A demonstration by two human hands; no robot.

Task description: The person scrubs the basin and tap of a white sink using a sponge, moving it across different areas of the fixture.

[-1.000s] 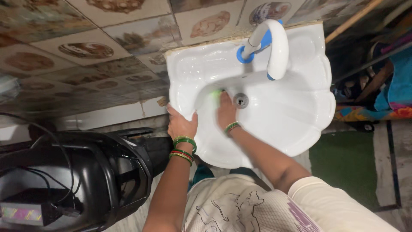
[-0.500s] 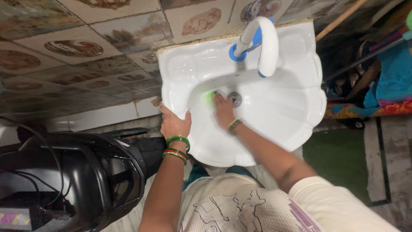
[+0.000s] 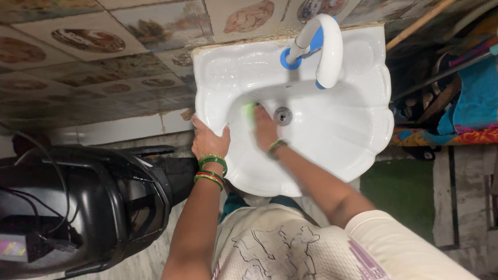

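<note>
**Head view: green scrubber pressed inside the washbasin**

Head view shows the white washbasin largest, its bowl holding only the drain and the right hand. That grip presses flat on a green scrubber, which pokes out beyond the fingertips, left of the drain, under the white tap. Left hand clamps the basin's near-left rim, beside the black scooter.
</note>
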